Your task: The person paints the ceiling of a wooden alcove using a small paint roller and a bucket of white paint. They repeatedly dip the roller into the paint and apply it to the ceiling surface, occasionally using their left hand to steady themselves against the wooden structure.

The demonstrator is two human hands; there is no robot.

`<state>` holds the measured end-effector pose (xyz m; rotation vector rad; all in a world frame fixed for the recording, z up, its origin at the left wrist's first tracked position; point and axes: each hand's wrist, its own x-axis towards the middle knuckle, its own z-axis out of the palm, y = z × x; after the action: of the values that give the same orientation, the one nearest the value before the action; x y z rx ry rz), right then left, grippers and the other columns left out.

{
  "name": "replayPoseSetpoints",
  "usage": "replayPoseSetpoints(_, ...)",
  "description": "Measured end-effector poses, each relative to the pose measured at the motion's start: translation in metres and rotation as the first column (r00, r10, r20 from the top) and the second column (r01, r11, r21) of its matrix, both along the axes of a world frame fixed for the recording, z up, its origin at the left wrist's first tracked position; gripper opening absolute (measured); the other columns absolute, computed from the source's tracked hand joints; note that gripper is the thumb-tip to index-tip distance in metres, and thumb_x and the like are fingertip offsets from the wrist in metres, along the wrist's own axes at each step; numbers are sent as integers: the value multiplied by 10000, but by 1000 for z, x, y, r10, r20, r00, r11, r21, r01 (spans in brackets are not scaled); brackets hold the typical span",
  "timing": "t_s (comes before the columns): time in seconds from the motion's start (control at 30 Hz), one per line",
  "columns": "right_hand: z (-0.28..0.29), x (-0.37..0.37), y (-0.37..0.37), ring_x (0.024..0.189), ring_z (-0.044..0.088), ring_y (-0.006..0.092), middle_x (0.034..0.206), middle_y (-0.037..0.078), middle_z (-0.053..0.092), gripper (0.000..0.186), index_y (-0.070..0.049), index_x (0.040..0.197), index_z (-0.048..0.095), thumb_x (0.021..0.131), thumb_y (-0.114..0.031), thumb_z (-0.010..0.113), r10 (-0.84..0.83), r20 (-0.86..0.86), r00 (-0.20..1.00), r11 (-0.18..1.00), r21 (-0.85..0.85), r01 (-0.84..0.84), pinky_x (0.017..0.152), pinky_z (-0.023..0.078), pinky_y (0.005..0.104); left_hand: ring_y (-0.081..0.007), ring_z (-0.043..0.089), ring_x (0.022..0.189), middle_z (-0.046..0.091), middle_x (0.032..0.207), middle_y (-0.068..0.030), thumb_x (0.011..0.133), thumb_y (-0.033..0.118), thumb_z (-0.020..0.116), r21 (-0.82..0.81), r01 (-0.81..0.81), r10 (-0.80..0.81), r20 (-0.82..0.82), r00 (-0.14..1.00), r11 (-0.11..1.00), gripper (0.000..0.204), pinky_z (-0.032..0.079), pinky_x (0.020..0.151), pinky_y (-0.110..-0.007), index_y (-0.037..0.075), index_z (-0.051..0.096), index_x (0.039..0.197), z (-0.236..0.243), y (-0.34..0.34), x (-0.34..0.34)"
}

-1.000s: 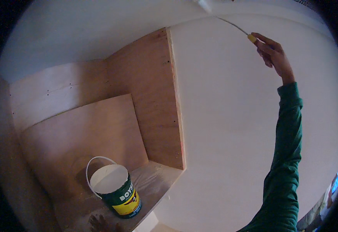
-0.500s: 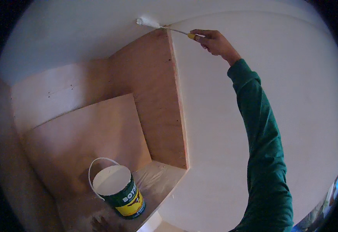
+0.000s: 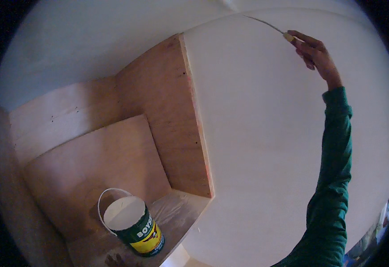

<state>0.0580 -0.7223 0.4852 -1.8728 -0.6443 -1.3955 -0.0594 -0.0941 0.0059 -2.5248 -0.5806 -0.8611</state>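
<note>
One raised arm: the green-sleeved right arm (image 3: pixel 334 155) enters my feed at the lower edge, right of the pail (image 3: pixel 136 233), and rises nearly upright, the elbow only slightly bent.
Right hand (image 3: pixel 315 52): I see it far above and right of the pail, tipped at the wrist toward the pail's side, the forefinger stretched along the grip and the other fingers curled loosely beneath.
Hold: its fingers close on the yellow handle (image 3: pixel 288 37) of a paint roller (image 3: pixel 265 23).
Roller: its thin rod slants up and left from the hand; the white head (image 3: pixel 231 5), higher than the pail and to its right, blurs into the pale ceiling (image 3: pixel 92 44), so I cannot tell whether they touch.
Left hand: a dark, finger-like shape (image 3: pixel 114 260) shows just below the pail; I cannot tell whether it is this hand, nor its state.
Pail: green with a yellow band, whitish inside, its white bail (image 3: pixel 99 207) raised on the left, standing on the wooden shelf (image 3: pixel 179 202).
Boards: a panel (image 3: pixel 101 160) leans behind the pail; a brown side wall (image 3: pixel 163 102) rises above it, slightly right.
White wall (image 3: pixel 256 133): broad and plain, right of the pail, behind the arm.
</note>
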Motion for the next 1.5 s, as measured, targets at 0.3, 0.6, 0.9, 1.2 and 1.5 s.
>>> replayPoseSetpoints(0.3,10,43,52,543,383,11,687,-81,469,411,-164,1395,663,1028,-348,633,71,-43,997,997,-25,-72,434,288,211,-484,182,1538,240,1660,-277,998,594,485,-373,132,-111,78,991,918,828,132,1227,-629,3,364,1565,8,1,-6)
replayPoseSetpoints(0.6,37,145,172,552,389,47,696,-54,478,381,-161,1372,683,1027,-314,631,84,-109,991,990,-106,-95,435,311,242,-472,180,1543,238,1659,-279,977,579,538,-401,154,-106,139,985,903,836,125,1232,-615,15,365,1570,11,-1,-4)
replayPoseSetpoints(0.9,35,181,221,553,369,51,687,-55,446,383,-191,1367,689,1021,-349,641,79,-99,992,991,-104,-90,450,296,245,-462,177,1547,235,1659,-281,958,565,586,-458,122,-62,146,987,881,849,118,1236,-605,25,365,1573,16,-4,-6)
replayPoseSetpoints(1.2,25,168,180,543,374,14,702,-77,470,403,-203,1362,693,1004,-385,662,182,-97,978,982,-35,-186,431,268,217,-495,148,1544,177,1667,-309,969,549,548,-312,-20,-7,-87,996,950,842,91,1229,-638,21,323,1585,18,0,5)
replayPoseSetpoints(1.5,68,311,296,934,676,194,1060,101,748,412,-77,1311,701,972,-310,687,186,89,979,953,-261,-157,871,541,355,-495,138,1546,180,1661,-322,996,566,492,-264,41,-24,67,997,964,845,52,1237,-639,-1,298,1592,3,6,11)
